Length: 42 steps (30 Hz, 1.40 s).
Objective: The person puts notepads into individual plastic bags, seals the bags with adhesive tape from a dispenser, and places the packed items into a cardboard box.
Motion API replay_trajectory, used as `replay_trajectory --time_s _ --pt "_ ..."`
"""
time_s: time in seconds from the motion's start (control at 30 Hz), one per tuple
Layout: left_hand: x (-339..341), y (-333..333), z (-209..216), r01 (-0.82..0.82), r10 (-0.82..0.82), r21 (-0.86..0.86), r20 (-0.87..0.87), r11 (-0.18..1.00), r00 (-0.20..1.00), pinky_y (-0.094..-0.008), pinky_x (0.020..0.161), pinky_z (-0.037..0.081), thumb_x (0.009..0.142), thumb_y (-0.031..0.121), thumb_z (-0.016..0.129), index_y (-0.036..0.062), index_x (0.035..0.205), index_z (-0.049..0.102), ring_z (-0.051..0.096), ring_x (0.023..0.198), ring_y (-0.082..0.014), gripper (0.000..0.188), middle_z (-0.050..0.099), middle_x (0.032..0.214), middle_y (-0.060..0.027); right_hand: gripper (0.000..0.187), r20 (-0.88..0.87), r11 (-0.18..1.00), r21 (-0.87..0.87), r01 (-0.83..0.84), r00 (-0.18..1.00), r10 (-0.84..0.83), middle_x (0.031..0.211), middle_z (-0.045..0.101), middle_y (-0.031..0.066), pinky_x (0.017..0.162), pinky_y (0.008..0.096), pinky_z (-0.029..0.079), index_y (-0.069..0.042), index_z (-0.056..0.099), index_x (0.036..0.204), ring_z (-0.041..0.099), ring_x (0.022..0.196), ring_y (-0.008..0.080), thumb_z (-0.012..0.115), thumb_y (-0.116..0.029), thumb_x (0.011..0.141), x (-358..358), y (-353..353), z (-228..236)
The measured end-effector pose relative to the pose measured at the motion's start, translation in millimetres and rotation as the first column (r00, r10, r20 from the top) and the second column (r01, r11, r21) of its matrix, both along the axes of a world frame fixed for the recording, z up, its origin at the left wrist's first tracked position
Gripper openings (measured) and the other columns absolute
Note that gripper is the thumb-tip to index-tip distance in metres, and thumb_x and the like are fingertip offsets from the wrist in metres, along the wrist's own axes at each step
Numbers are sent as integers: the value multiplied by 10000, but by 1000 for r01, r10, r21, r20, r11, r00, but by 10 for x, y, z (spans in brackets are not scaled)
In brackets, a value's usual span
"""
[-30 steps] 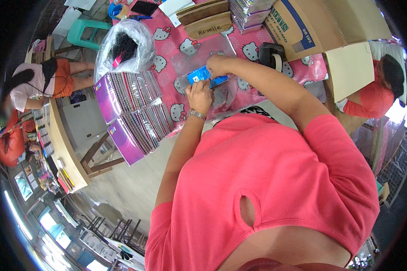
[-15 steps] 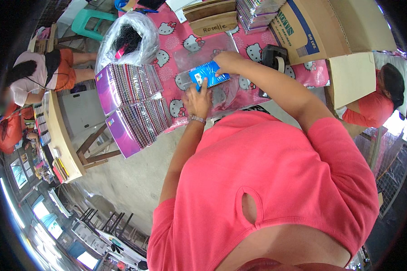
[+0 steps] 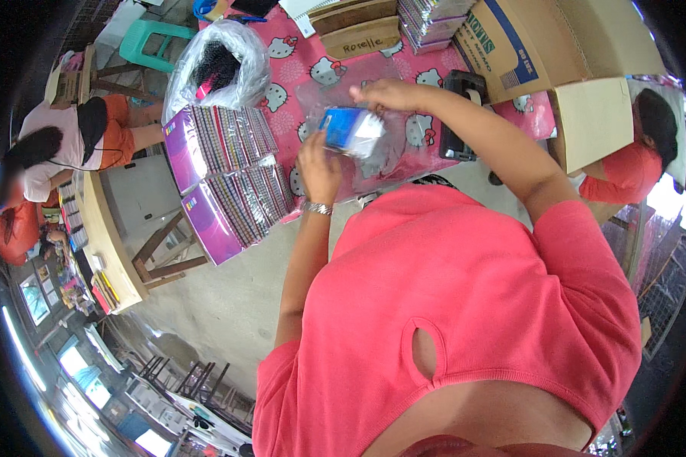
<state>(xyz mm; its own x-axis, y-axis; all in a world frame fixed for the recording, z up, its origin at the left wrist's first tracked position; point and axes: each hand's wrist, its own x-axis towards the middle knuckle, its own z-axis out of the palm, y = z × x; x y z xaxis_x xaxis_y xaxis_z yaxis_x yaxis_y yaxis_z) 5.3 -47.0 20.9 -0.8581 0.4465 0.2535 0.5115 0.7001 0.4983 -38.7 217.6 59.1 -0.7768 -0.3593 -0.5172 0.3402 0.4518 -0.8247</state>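
Observation:
A small blue spiral memo pad [image 3: 353,131] in shiny clear plastic is tilted above the pink cartoon-print tablecloth [image 3: 288,76], its near part white with glare. My left hand [image 3: 319,166] has its fingers closed at the pad's left edge. My right hand [image 3: 389,96] is just beyond the pad, its fingertips drawn together. Whether they pinch the clear plastic cannot be made out. Clear plastic sheets or bags [image 3: 385,156] lie under and around the pad.
Purple boxes of spiral notebooks [image 3: 240,206] stand left, below a plastic bag with black contents [image 3: 217,65]. A black tape dispenser [image 3: 459,114] sits right, near an open carton [image 3: 514,46]. Behind is a wooden organizer [image 3: 358,38]. Co-workers [image 3: 633,164] are at both sides.
My right hand has come off the pad and moved slightly away and left. The pad has tilted and now catches glare. My left hand has shifted left, its fingers now at the pad's edge.

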Motion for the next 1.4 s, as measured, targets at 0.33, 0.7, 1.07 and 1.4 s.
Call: replay_trajectory --time_s 0.33,0.7,1.07,1.4 --pt "200 224 120 -395 -90 609 612 688 786 -327 1001 376 789 -131 481 -61 1335 371 467 1222 -229 562 490 1295 -161 800 -72 803 -494 335 904 -421 1524 114 183 1140 329 74 52 102 1440 84 1418 260 337 -537 951 970 -595 -265" --pt "381 -74 48 -189 -102 492 507 850 856 -359 1062 320 744 -130 500 -33 1385 297 382 1295 -271 679 354 1413 -195 619 -461 968 -113 226 851 -252 1429 294 214 1105 375 209 0 285 1397 278 1338 325 442 -391 944 1432 -508 31" --pt "269 -31 317 96 -129 186 176 978 976 -417 1007 354 682 -35 587 65 1289 494 407 1227 -368 623 397 1330 -213 323 -783 949 307 67 585 212 1241 508 112 1034 463 268 -106 615 1082 413 1223 282 602 -223 781 1017 -555 128" --pt "173 82 485 240 -272 -321 -57 916 961 -468 973 335 678 122 617 83 1240 537 435 1170 -326 569 469 1256 -137 354 -853 886 189 424 518 -66 1311 486 101 969 486 325 -150 635 1093 458 1172 295 640 -250 754 1351 -451 260"
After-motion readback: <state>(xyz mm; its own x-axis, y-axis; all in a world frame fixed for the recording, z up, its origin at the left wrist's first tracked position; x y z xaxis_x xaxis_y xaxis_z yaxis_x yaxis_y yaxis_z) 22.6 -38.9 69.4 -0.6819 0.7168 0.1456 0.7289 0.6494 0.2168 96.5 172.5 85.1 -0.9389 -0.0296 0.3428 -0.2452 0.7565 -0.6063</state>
